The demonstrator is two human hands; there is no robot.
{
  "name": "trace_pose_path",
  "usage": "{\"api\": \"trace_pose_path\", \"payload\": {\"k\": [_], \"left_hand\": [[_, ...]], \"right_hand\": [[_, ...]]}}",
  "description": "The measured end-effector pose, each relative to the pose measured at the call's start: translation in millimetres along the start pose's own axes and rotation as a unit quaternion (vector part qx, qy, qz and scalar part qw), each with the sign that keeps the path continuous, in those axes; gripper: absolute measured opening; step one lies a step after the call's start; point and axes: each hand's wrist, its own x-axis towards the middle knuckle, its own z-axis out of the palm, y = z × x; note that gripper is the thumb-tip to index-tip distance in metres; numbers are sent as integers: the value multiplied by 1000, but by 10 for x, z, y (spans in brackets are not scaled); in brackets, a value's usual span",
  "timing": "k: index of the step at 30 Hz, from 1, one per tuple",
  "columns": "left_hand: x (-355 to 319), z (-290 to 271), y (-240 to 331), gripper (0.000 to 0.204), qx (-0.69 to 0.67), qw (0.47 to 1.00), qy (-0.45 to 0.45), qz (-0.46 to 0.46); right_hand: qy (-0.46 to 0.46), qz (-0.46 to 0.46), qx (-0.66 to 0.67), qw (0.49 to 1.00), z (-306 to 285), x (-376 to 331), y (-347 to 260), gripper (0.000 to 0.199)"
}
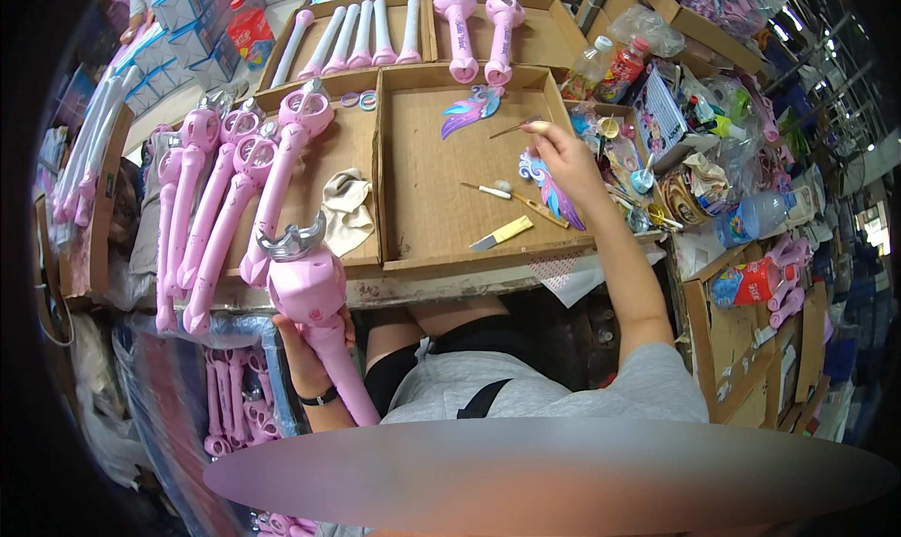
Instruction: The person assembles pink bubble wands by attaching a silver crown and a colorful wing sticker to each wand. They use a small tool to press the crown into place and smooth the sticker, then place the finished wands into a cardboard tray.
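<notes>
My left hand is wrapped round the handle of a pink toy wand topped with a silver crown. The wand tilts close to my body, below the tray's front edge. Out over the cardboard tray, my right hand pinches a thin dark stick, perhaps a fine brush. Beneath that hand lies a purple-and-blue wing piece; a second wing piece rests at the tray's far side. Nearer me are a yellow flat tool with a metal end and a white-handled slim tool.
Several crowned pink wands lean across the tray's left part, beside a crumpled cloth. Pink-and-white sticks and two pink wand parts fill boxes behind. Bottles and clutter crowd the right. Below left, a lined bin holds more wands.
</notes>
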Motion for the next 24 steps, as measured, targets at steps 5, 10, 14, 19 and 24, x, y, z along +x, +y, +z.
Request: {"api": "trace_pose_path", "payload": {"k": [5, 10, 14, 19, 24], "left_hand": [[-14, 1, 18, 88, -1, 1000, -2, 6], [-14, -73, 18, 92, 0, 999, -46, -9], [-3, -108, -6, 91, -3, 999, -41, -21], [59, 63, 23, 97, -94, 989, -115, -14], [134, 429, 41, 112, -154, 979, -129, -17]], "right_hand": [[-252, -78, -306, 915, 121, 99, 584, 49], [-266, -63, -215, 938, 171, 190, 872, 45], [-227, -114, -241, 937, -48, 394, 642, 18], [50, -225, -134, 964, -517, 437, -141, 11], [90, -72, 410, 905, 391, 21, -879, 13]]}}
